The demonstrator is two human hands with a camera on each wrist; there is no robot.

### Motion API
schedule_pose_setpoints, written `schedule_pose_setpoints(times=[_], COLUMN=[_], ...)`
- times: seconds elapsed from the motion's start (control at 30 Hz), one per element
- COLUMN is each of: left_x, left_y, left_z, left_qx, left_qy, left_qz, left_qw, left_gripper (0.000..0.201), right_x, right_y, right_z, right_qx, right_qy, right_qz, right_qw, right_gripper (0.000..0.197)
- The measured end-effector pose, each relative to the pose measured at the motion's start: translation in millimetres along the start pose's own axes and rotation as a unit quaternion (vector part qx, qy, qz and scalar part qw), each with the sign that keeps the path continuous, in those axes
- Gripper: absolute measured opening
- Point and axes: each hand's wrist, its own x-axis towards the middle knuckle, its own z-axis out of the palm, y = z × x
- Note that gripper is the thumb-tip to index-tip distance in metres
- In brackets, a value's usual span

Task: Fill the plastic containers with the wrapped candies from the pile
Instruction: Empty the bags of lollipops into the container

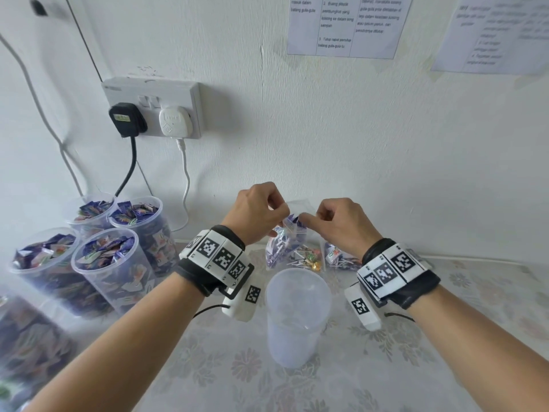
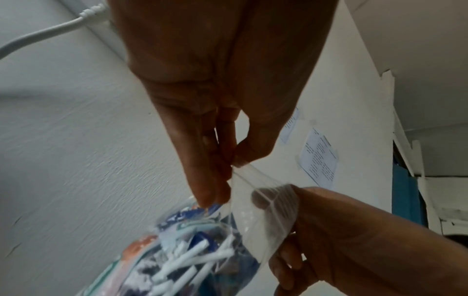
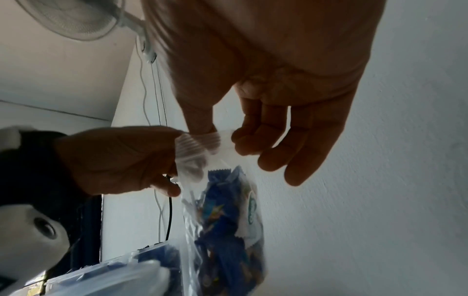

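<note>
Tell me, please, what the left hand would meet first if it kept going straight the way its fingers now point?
Most likely the right hand. The left hand pinches the top of the clear candy bag, fingers aimed across it at the right hand's fingertips, which pinch the same edge. Only the bag's plastic lies between them; depth is unclear.

The head view is bright with soft, even daylight and hardly any shadow; the wall is washed pale. Wide-angle bending curves the forearms, and the filled containers at the lower left edge smear out of focus. Both wrist views are dimmer: the left hand and right hand are backlit, dark and soft, and the bag is blurred
</note>
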Motion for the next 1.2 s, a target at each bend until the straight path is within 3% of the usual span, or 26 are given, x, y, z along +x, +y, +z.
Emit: schedule_pose_setpoints(times=[0.1, 0.27, 0.43, 0.53, 0.63, 0.77, 0.87, 1.07, 1.2], left_x=[4, 10, 12, 12, 11, 8, 5, -6, -23], left_y=[4, 10, 24, 35, 43, 46, 42, 30, 24], left_z=[1, 1, 4, 6, 5, 4, 2, -4, -3], left_qx=[0.023, 0.029, 0.015, -0.010, -0.061, -0.113, -0.115, -0.059, -0.043], left_qy=[0.005, 0.004, 0.006, -0.003, -0.013, -0.033, -0.026, -0.063, -0.077], left_qz=[0.013, 0.007, 0.041, 0.060, 0.064, 0.055, 0.047, 0.038, 0.037], left_qw=[1.000, 1.000, 0.999, 0.998, 0.996, 0.992, 0.992, 0.996, 0.995], left_gripper=[0.012, 0.012, 0.010, 0.010, 0.009, 0.011, 0.011, 0.010, 0.007], right_x=[4, -3, -10, -10, -14, -22, -27, -41, -57], right_y=[2, 7, 37, 52, 49, 50, 55, 73, 77], right_z=[-2, -6, -1, 11, 19, 20, 16, 11, 4], right_qx=[0.014, 0.183, 0.340, 0.375, 0.447, 0.576, 0.636, 0.683, 0.661], right_qy=[0.017, 0.007, 0.046, -0.028, -0.070, -0.131, -0.135, -0.087, -0.066], right_qz=[-0.006, 0.006, 0.123, 0.181, 0.219, 0.226, 0.245, 0.240, 0.208], right_qw=[1.000, 0.983, 0.931, 0.909, 0.865, 0.774, 0.719, 0.684, 0.718], right_gripper=[0.038, 0.036, 0.026, 0.017, 0.034, 0.051, 0.052, 0.047, 0.037])
